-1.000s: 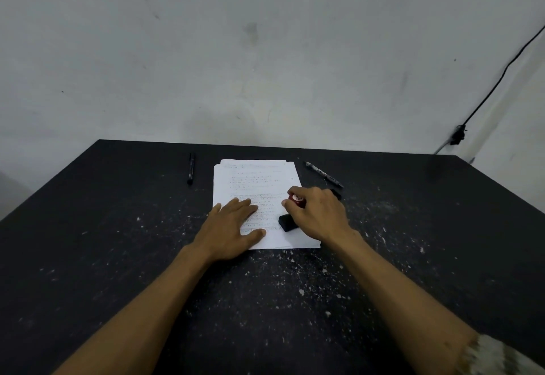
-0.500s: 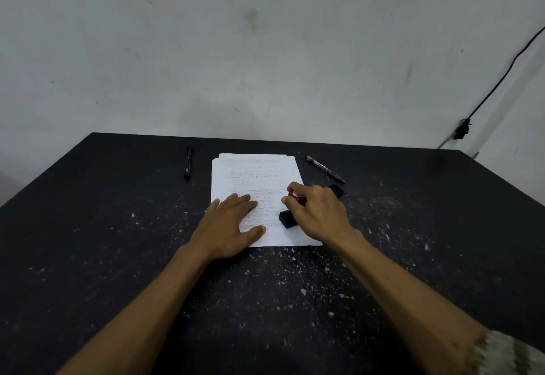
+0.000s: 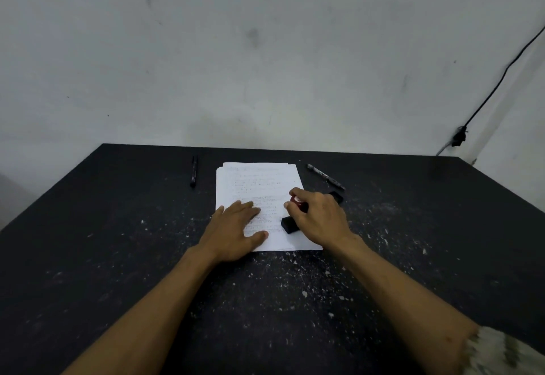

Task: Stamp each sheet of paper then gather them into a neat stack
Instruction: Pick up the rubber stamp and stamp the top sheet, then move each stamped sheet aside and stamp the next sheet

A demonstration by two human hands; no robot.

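Note:
A small pile of white written sheets (image 3: pixel 259 182) lies in the middle of the black table (image 3: pixel 118 256). My left hand (image 3: pixel 236 227) rests flat on the lower left part of the top sheet, fingers spread. My right hand (image 3: pixel 320 216) grips a stamp (image 3: pixel 292 221) with a red knob and a black base. The base sits on the right side of the top sheet, near its lower edge.
A black pen (image 3: pixel 193 171) lies left of the sheets. A black marker (image 3: pixel 324 176) lies to their right, with a small dark object (image 3: pixel 337 196) just behind my right hand. White flecks cover the table. A black cable (image 3: pixel 501 79) runs down the wall at right.
Both hands stay where they were on the sheet and the stamp. Only the camera view shifts slightly.

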